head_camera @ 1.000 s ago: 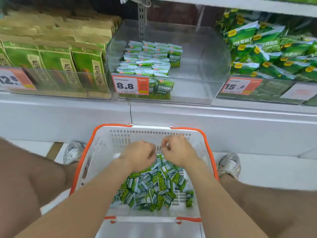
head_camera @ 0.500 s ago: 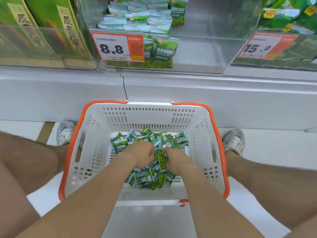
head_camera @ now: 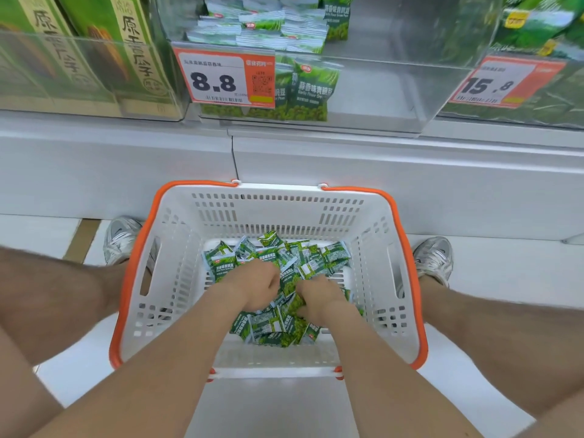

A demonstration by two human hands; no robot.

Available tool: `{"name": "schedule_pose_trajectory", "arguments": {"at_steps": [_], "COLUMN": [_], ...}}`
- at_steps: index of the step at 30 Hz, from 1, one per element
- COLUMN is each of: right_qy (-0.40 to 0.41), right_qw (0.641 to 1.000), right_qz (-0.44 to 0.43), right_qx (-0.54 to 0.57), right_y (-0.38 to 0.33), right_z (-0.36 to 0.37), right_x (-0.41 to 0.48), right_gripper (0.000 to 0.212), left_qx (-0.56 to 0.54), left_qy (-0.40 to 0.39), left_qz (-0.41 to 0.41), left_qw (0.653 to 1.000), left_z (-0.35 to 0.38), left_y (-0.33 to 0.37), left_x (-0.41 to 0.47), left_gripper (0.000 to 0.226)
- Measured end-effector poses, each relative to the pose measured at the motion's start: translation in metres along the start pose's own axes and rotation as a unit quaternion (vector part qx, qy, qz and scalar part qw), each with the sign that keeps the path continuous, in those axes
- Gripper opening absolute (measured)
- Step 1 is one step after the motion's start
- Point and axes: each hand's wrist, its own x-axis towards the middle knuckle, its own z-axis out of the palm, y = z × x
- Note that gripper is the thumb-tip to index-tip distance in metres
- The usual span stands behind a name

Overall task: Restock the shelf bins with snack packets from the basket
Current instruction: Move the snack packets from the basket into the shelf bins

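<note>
- Head view: a white basket (head_camera: 278, 210) with an orange rim sits on the floor between the person's shoes (head_camera: 121, 238), just in front of the shelf base.
- Green packets (head_camera: 319, 260) lie in a loose heap on the basket's bottom, toward the middle and far side.
- The left hand (head_camera: 256, 287) is down on the heap, knuckles up, fingers curled together into the packets; its tips are hidden.
- The right hand (head_camera: 319, 298) is just beside it, fingers curled under and the thumb pinching packets at the heap's near side.
- Above, a clear bin (head_camera: 395, 90) holds stacked packs (head_camera: 268, 36) on its left side; its right side is bare.
- A tag (head_camera: 218, 80) reading 8.8 hangs on the bin's front.
- Green boxes (head_camera: 94, 42) fill the bin to the left.
</note>
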Motion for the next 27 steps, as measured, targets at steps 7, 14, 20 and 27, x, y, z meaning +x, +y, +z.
{"name": "schedule_pose_trajectory", "arguments": {"at_steps": [7,14,20,27], "right_qy": [0.053,0.186,0.227,0.273], "right_qw": [0.952,0.81,0.696,0.658], "right_qz": [-0.078,-0.088,-0.114,-0.168], "right_qx": [0.29,0.549,0.672,0.681], "right_y": [-0.014,-0.007,-0.004,-0.015], "right_z": [-0.071,-0.135,-0.151,-0.181], "right_x": [-0.016,-0.061,-0.088,-0.115], "right_gripper": [0.033,0.028,0.031,0.025], "left_qx": [-0.18,-0.504,-0.576,-0.605], "left_qy": [0.075,0.187,0.13,0.193], "left_qz": [0.012,0.013,0.057,0.121], "left_qw": [0.981,0.843,0.805,0.763], "left_z": [-0.015,-0.049,-0.083,-0.114], "left_y": [0.002,0.014,0.03,0.062], "left_x": [-0.008,-0.029,-0.047,-0.066], "left_gripper": [0.079,0.046,0.046,0.039]}}
